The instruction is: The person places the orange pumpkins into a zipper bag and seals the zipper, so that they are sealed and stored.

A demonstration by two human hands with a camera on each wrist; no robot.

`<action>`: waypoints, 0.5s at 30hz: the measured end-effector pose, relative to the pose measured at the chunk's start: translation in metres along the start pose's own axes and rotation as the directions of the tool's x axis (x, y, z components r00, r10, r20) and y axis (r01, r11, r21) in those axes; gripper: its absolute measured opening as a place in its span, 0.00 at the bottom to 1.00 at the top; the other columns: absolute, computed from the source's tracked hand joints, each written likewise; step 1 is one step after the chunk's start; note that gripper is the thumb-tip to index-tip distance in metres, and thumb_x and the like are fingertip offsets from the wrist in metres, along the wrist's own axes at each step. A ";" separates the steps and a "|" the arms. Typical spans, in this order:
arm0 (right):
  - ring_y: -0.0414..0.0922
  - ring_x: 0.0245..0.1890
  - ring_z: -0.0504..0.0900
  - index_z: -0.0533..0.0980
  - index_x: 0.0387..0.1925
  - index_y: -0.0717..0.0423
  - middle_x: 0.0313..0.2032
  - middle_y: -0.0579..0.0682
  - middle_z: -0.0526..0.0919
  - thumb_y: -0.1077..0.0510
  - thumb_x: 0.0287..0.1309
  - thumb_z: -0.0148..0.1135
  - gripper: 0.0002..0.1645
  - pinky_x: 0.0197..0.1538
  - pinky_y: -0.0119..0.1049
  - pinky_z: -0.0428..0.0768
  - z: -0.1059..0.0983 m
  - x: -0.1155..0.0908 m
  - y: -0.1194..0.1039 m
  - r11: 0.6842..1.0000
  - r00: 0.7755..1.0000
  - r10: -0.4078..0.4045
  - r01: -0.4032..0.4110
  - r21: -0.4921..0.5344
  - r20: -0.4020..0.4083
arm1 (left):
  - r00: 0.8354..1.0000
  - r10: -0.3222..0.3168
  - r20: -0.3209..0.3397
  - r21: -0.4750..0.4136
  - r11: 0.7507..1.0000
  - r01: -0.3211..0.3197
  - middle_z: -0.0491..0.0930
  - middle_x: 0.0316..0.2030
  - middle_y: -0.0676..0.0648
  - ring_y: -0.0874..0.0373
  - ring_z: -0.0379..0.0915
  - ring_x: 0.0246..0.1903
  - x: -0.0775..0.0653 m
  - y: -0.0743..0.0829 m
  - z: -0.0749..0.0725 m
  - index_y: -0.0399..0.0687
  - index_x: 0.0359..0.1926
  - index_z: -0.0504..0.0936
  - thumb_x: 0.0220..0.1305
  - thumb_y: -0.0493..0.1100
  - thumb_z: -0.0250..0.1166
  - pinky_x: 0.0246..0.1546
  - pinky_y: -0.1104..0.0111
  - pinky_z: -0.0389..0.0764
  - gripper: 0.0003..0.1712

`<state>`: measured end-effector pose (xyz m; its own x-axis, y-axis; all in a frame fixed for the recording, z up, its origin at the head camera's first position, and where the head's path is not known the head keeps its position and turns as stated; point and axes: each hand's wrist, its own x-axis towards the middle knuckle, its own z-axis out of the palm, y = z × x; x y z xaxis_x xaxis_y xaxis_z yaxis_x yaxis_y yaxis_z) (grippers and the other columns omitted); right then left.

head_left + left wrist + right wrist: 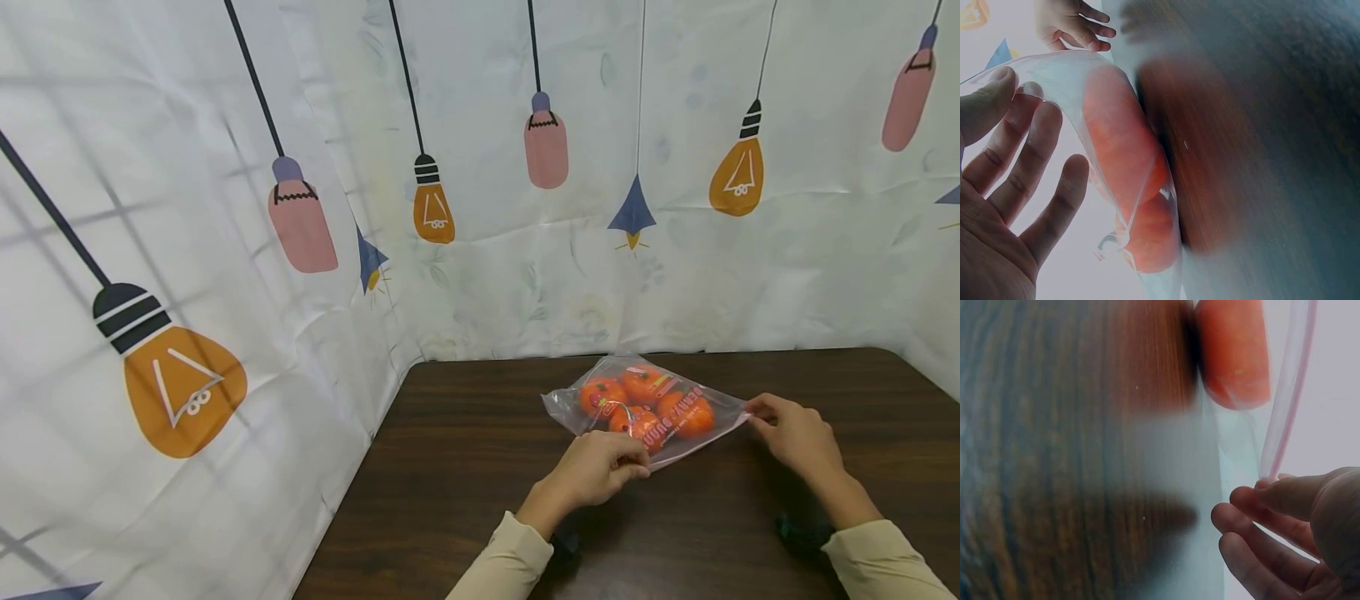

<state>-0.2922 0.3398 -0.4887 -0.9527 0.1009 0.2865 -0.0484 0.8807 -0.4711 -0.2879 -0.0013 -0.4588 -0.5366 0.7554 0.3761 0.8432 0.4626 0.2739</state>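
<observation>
A clear zip bag (723,406) with a pinkish edge strip and red printing lies on the table, holding several round orange-red fruits (690,414). My left hand (596,468) pinches the near corner of its mouth between thumb and index finger. In the left wrist view, the other fingers of that hand (1022,181) spread beside the fruits. At the right corner, my right hand (798,437) pinches the pink edge (1297,394) with thumb and forefinger. The strip runs taut between both hands, and the fruits rest toward the far side of the bag.
The dark wood-grain table (435,467) extends around the bag, its far edge meeting a white curtain (480,292) printed with hanging lamps. Another stretch of the curtain runs along the left side. Dark wrist straps (802,533) sit below both hands.
</observation>
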 end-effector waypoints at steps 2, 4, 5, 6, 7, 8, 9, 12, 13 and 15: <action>0.64 0.40 0.84 0.80 0.49 0.59 0.46 0.65 0.87 0.54 0.67 0.64 0.14 0.34 0.56 0.73 0.000 0.000 0.001 1.000 1.000 0.001 -0.001 0.002 -0.005 | 1.000 0.002 0.004 0.001 1.000 -0.002 0.81 0.28 0.66 0.81 0.65 0.26 0.000 0.000 0.000 0.62 0.37 0.85 0.69 0.51 0.67 0.32 0.89 0.65 0.04; 0.65 0.40 0.83 0.80 0.48 0.59 0.46 0.66 0.87 0.54 0.67 0.64 0.14 0.35 0.57 0.73 0.000 0.000 0.001 1.000 1.000 0.004 -0.003 0.004 -0.007 | 1.000 0.004 0.007 0.004 1.000 -0.004 0.81 0.29 0.66 0.81 0.65 0.26 0.000 0.000 0.000 0.62 0.37 0.85 0.69 0.51 0.67 0.32 0.89 0.65 0.04; 0.65 0.40 0.83 0.80 0.48 0.59 0.46 0.66 0.87 0.54 0.67 0.64 0.14 0.35 0.58 0.73 0.000 0.000 0.001 1.000 1.000 0.004 -0.004 0.004 -0.007 | 1.000 0.004 0.008 0.004 1.000 -0.005 0.81 0.29 0.66 0.81 0.65 0.27 0.000 -0.001 0.000 0.62 0.37 0.86 0.69 0.51 0.67 0.33 0.89 0.65 0.04; 0.65 0.40 0.83 0.80 0.48 0.59 0.47 0.67 0.86 0.54 0.67 0.64 0.14 0.35 0.58 0.72 0.000 0.000 0.001 1.000 1.000 0.005 -0.005 0.005 -0.008 | 1.000 0.006 0.009 0.005 1.000 -0.006 0.81 0.29 0.66 0.81 0.65 0.27 0.000 -0.001 0.000 0.62 0.37 0.86 0.69 0.51 0.67 0.33 0.89 0.65 0.04; 0.65 0.40 0.83 0.80 0.48 0.59 0.46 0.67 0.86 0.54 0.67 0.64 0.14 0.35 0.58 0.72 0.000 0.000 0.002 1.000 1.000 0.007 -0.007 0.005 -0.010 | 1.000 0.007 0.009 0.004 1.000 -0.007 0.81 0.29 0.66 0.81 0.65 0.27 0.000 -0.001 0.000 0.62 0.37 0.86 0.69 0.51 0.67 0.33 0.89 0.65 0.04; 0.65 0.40 0.83 0.80 0.49 0.59 0.47 0.67 0.86 0.54 0.67 0.64 0.14 0.35 0.58 0.72 0.001 0.000 0.002 1.000 1.000 0.010 -0.010 0.005 -0.011 | 1.000 0.008 0.010 0.004 1.000 -0.008 0.81 0.29 0.66 0.81 0.65 0.27 0.000 -0.001 0.001 0.62 0.37 0.86 0.69 0.51 0.67 0.33 0.89 0.65 0.04; 0.65 0.40 0.83 0.80 0.49 0.59 0.47 0.67 0.86 0.54 0.67 0.64 0.14 0.35 0.58 0.72 0.001 0.000 0.002 1.000 1.000 0.012 -0.012 0.005 -0.010 | 1.000 0.010 0.009 0.005 1.000 -0.010 0.81 0.29 0.66 0.81 0.65 0.27 0.000 -0.001 0.001 0.62 0.37 0.86 0.69 0.51 0.67 0.33 0.89 0.65 0.04; 0.65 0.40 0.82 0.80 0.49 0.59 0.46 0.67 0.86 0.53 0.67 0.64 0.15 0.35 0.57 0.72 0.001 -0.001 0.002 1.000 1.000 0.020 -0.020 0.007 -0.006 | 1.000 0.014 0.009 0.007 1.000 -0.014 0.81 0.29 0.66 0.81 0.66 0.27 0.000 -0.001 0.001 0.62 0.37 0.86 0.69 0.51 0.67 0.34 0.89 0.66 0.04; 0.65 0.40 0.82 0.80 0.49 0.59 0.46 0.67 0.86 0.53 0.68 0.64 0.15 0.35 0.57 0.72 0.002 -0.001 0.002 1.000 1.000 0.023 -0.023 0.005 -0.005 | 1.000 0.014 0.008 0.008 1.000 -0.014 0.81 0.29 0.66 0.81 0.66 0.27 0.000 -0.001 0.001 0.62 0.37 0.86 0.69 0.51 0.67 0.34 0.89 0.66 0.04; 0.65 0.40 0.82 0.80 0.49 0.59 0.46 0.67 0.86 0.53 0.68 0.64 0.15 0.35 0.57 0.72 0.002 -0.001 0.002 1.000 1.000 0.026 -0.026 0.004 -0.004 | 1.000 0.015 0.009 0.009 1.000 -0.015 0.81 0.29 0.66 0.80 0.66 0.27 0.000 -0.001 0.001 0.62 0.37 0.85 0.69 0.51 0.67 0.34 0.89 0.66 0.04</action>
<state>-0.2918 0.3409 -0.4916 -0.9525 0.1253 0.2777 -0.0252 0.8760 -0.4816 -0.2888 -0.0016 -0.4596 -0.5237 0.7665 0.3718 0.8514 0.4554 0.2603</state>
